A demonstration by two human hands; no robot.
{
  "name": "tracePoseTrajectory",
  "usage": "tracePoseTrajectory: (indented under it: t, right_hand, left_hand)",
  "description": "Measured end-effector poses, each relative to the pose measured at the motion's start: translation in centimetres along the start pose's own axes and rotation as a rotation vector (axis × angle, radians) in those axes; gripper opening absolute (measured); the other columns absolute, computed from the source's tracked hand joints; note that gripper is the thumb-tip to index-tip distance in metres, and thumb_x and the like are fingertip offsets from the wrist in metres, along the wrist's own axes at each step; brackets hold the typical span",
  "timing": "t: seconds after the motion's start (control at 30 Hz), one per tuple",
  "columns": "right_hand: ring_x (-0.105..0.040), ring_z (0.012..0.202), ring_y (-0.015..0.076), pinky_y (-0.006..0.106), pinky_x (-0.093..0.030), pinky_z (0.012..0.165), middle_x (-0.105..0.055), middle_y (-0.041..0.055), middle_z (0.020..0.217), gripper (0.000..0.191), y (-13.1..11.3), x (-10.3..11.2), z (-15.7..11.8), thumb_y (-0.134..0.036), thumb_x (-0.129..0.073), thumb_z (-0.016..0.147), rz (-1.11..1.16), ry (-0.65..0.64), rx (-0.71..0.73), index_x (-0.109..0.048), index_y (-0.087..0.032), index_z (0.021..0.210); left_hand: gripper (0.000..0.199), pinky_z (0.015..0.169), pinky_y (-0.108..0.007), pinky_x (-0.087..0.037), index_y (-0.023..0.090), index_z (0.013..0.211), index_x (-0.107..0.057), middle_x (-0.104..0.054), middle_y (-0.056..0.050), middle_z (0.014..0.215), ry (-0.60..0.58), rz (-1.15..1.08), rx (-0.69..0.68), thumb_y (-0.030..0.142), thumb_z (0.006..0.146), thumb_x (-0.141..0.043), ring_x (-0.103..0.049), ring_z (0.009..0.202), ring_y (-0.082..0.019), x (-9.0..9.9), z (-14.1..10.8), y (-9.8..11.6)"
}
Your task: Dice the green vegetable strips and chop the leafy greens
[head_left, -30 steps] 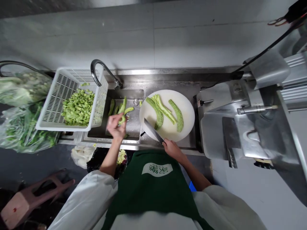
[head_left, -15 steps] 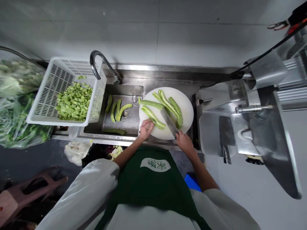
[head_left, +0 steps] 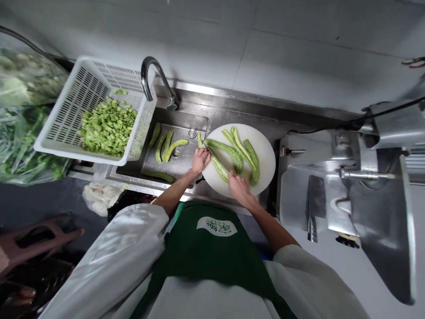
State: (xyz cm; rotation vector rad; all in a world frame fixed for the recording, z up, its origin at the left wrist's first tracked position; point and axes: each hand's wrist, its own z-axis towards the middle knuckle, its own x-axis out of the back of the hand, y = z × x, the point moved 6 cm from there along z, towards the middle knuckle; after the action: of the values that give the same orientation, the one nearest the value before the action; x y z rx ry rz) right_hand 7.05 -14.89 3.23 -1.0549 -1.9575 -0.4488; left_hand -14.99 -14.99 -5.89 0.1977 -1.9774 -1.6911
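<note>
On the round white cutting board (head_left: 264, 155), my right hand (head_left: 239, 188) grips a knife (head_left: 217, 159) by its handle. Its blade lies lengthwise along a pale green bitter melon half (head_left: 219, 169), edge-on to me. At the board's left rim, my left hand (head_left: 201, 160) has its fingers bent onto the left end of that half, close to the knife tip. Farther back lie a bumpy-skinned half (head_left: 229, 151), a half with its hollow side up (head_left: 244, 150) and another dark green half (head_left: 253, 161). A short piece (head_left: 199, 140) hangs near the sink side.
Left of the board, the steel sink (head_left: 181, 173) holds several halves (head_left: 175, 147) under a curved faucet (head_left: 156, 62). A white basket (head_left: 49, 148) contains chopped green pieces (head_left: 108, 128). Bagged greens (head_left: 29, 146) sit far left. A metal slicer (head_left: 332, 177) with a cleaver (head_left: 315, 199) stands right.
The knife has swung from across the board's middle onto the front half, now lying along it. My left hand has moved up to that half's left end. The view has shifted and tilted slightly.
</note>
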Motion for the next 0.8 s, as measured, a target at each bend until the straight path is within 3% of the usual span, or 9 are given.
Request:
tracePoseTrajectory:
  t: [0.23, 0.4, 0.5, 0.63, 0.8]
  right_hand:
    - [-0.071, 0.106, 0.0294, 0.034, -0.051, 0.086, -0.072, 0.023, 0.112, 0.038, -1.1, 1.3, 1.4, -0.006, -0.04, 0.095, 0.069, -0.07, -0.009, -0.055, -0.006, 0.13]
    - [-0.069, 0.109, 0.0275, 0.032, -0.049, 0.09, -0.072, 0.0195, 0.115, 0.032, -1.1, 1.6, 1.9, -0.014, -0.045, 0.1, 0.109, -0.093, 0.01, -0.055, -0.009, 0.129]
    - [-0.069, 0.106, 0.0273, 0.032, -0.048, 0.089, -0.072, 0.0196, 0.111, 0.032, 0.3, 0.4, 0.3, -0.021, -0.039, 0.104, 0.103, -0.134, -0.011, -0.054, -0.008, 0.129]
    - [-0.07, 0.099, 0.0297, 0.034, -0.047, 0.084, -0.071, 0.0196, 0.103, 0.035, 2.3, -1.3, -2.8, -0.027, -0.03, 0.107, 0.102, -0.16, -0.073, -0.054, -0.009, 0.126]
    - [-0.071, 0.095, 0.0319, 0.035, -0.046, 0.079, -0.071, 0.019, 0.098, 0.032, 4.1, -2.0, -5.5, -0.029, -0.028, 0.107, 0.067, -0.207, -0.099, -0.052, -0.012, 0.119]
  left_hand:
    - [0.001, 0.119, -0.046, -0.034, 0.026, 0.082, -0.072, -0.064, -0.009, 0.11, -0.007, 0.046, -0.031, 0.027, 0.081, -0.072, -0.052, 0.125, -0.025, -0.6, 0.1, -0.9]
    - [0.007, 0.114, -0.047, -0.038, 0.026, 0.082, -0.07, -0.063, -0.009, 0.112, -0.006, 0.042, 0.042, 0.029, 0.078, -0.074, -0.05, 0.129, -0.027, -0.6, 0.4, -1.5]
    - [0.007, 0.111, -0.047, -0.039, 0.025, 0.082, -0.07, -0.062, -0.01, 0.114, -0.037, 0.064, 0.019, 0.028, 0.078, -0.075, -0.048, 0.13, -0.028, -0.9, 0.4, -1.5]
    - [0.009, 0.108, -0.041, -0.038, 0.021, 0.08, -0.067, -0.063, -0.009, 0.111, 0.028, 0.051, 0.02, 0.021, 0.079, -0.076, -0.046, 0.129, -0.027, -0.5, 0.3, -1.3]
    - [0.012, 0.106, -0.038, -0.037, 0.017, 0.081, -0.064, -0.064, -0.009, 0.109, 0.025, 0.073, 0.012, 0.022, 0.081, -0.075, -0.046, 0.126, -0.027, -0.3, 0.3, -0.5]
